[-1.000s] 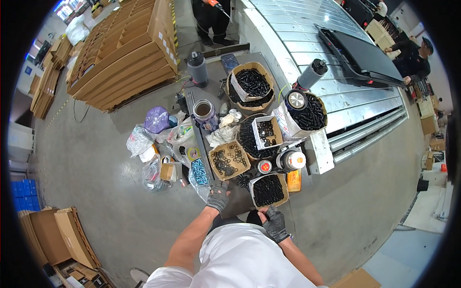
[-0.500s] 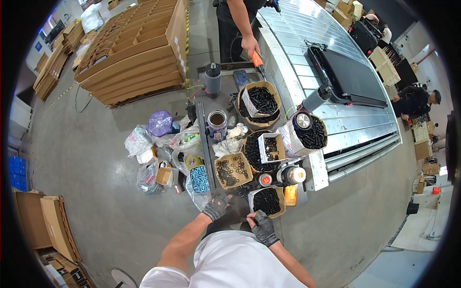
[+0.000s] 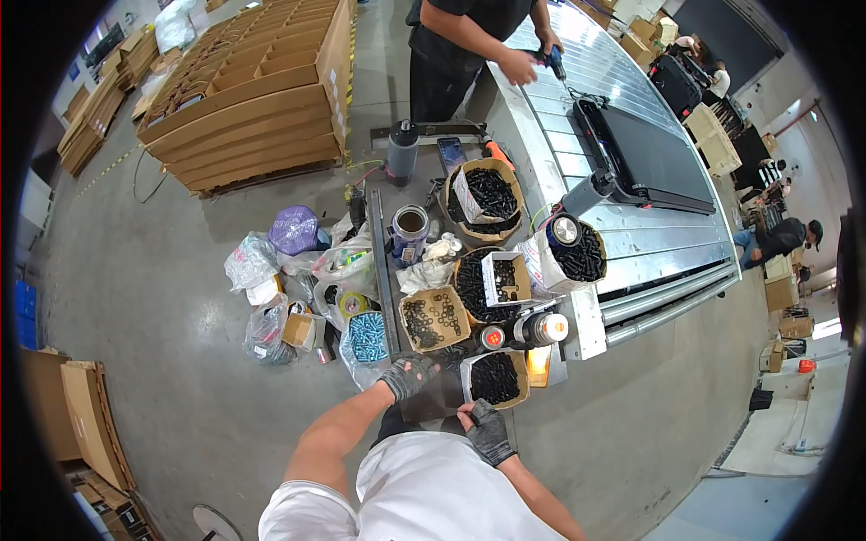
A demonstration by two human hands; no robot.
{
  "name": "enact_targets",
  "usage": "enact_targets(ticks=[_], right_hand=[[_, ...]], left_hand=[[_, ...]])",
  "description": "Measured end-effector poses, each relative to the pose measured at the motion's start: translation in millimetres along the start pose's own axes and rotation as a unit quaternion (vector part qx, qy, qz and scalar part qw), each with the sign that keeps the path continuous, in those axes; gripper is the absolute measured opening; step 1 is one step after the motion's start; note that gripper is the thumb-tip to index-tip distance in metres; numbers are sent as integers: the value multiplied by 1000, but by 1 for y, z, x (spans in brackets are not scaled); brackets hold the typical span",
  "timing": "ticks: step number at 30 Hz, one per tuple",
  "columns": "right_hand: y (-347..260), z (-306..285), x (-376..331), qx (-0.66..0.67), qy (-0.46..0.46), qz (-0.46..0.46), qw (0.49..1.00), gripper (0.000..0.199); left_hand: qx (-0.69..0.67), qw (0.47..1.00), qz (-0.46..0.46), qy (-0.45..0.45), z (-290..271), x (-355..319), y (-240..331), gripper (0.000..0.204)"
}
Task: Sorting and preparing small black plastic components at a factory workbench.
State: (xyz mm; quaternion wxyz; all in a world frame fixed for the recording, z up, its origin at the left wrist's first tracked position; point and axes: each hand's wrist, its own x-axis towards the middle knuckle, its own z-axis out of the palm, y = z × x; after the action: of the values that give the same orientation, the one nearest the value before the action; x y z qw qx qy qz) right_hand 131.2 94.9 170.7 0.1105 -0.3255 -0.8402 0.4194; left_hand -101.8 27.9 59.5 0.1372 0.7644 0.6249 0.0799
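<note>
My left hand (image 3: 409, 378), in a grey fingerless glove, is at the near left corner of the small worktable (image 3: 431, 401). Its fingers curl inward beside the cardboard tray of small black rings (image 3: 435, 318); whatever they hold is too small to name. My right hand (image 3: 488, 431), gloved alike, pinches thumb and finger together at the near edge of an open box of black screws (image 3: 497, 378). What lies in that pinch cannot be made out. Several loose black screws (image 3: 456, 359) lie between the tray and that box. Blue screws (image 3: 368, 336) fill a bag-lined box left of the tray.
A flask (image 3: 546, 328), an open metal cup (image 3: 409, 225) and more screw boxes (image 3: 490, 196) crowd the table. Grey electric screwdrivers (image 3: 402, 153) stand around it. Right is a roller conveyor (image 3: 577, 135) carrying a black panel (image 3: 651, 155). Across it, a co-worker holds a drill (image 3: 557, 65).
The co-worker has let go of the orange-handled tool, which now rests at the table's far edge, and holds a drill over the conveyor. My hands have barely moved; the view has shifted slightly.
</note>
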Motion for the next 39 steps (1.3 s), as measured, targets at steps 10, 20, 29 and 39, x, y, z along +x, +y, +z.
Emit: enact_targets(ticks=[10, 20, 29, 39], right_hand=[[18, 11, 0, 19, 13, -8, 1000, 12], [12, 28, 12, 53, 4, 18, 998, 22], [5, 34, 31, 150, -77, 97, 981, 31], [-4, 41, 46, 89, -24, 90, 992, 13]], left_hand=[[-28, 980, -117, 159, 34, 6, 12, 22], [-207, 921, -228, 239, 28, 1, 30, 16], [-457, 866, -172, 109, -5, -34, 62, 23], [-657, 662, -347, 104, -47, -37, 74, 37]])
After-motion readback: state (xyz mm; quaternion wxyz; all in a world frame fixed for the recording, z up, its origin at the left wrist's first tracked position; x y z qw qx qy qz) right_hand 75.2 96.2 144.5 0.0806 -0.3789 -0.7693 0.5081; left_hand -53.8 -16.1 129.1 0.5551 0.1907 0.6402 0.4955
